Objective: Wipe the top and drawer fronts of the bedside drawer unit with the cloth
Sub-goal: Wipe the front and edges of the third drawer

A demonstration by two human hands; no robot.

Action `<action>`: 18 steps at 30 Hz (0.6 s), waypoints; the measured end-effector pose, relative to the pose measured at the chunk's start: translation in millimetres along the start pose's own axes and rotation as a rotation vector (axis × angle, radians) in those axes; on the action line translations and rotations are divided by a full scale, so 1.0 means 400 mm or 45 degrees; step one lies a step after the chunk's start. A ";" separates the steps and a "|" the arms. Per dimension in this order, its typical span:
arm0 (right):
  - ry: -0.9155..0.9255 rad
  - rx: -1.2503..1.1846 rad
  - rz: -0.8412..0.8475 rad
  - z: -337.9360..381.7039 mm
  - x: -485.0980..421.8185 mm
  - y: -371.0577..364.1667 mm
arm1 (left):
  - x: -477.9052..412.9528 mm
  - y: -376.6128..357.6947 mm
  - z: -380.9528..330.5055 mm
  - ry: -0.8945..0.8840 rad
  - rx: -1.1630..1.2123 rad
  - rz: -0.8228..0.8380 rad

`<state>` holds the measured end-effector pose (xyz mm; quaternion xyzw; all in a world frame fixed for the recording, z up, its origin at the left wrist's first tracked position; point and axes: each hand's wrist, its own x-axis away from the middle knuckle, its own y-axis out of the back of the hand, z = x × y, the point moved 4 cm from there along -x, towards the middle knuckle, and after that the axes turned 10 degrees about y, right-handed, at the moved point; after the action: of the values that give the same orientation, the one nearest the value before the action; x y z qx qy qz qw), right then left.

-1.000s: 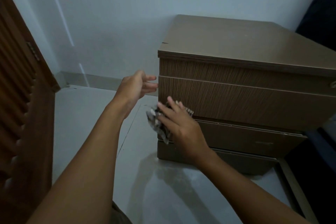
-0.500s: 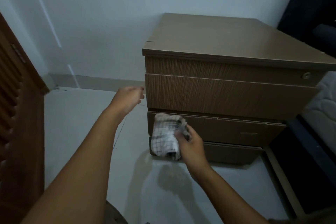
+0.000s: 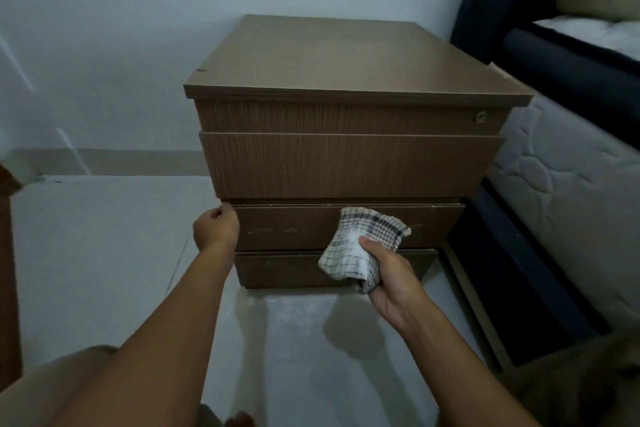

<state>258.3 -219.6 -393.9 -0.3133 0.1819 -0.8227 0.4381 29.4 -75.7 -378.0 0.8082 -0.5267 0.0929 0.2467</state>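
Since a moment ago my left hand (image 3: 215,228) dropped to the drawer unit's (image 3: 346,166) left edge, fingers curled, steadying it; my right hand (image 3: 388,276) slid rightward, fingers bunching the cloth (image 3: 360,246) against the middle drawer front (image 3: 294,229).

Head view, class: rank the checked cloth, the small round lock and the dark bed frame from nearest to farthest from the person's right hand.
1. Checked cloth: in the right hand's grip, against the drawer fronts.
2. Small round lock: top right of the unit's front.
3. Dark bed frame: far right, beyond the unit.
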 end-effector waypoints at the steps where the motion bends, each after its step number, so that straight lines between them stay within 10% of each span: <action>1: 0.044 -0.006 -0.026 0.016 -0.005 0.019 | 0.000 -0.004 0.002 0.027 0.025 -0.017; 11: 0.947 0.759 -0.686 0.240 -0.009 0.221 | -0.024 -0.014 -0.004 0.131 0.038 -0.047; 18: 1.112 1.292 -0.624 0.339 -0.075 0.270 | -0.022 0.003 0.012 0.145 0.020 -0.084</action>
<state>428.0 -257.2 -366.6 0.2557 -0.1402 -0.9310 0.2195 24.1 -71.2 -385.4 0.8204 -0.4841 0.1346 0.2730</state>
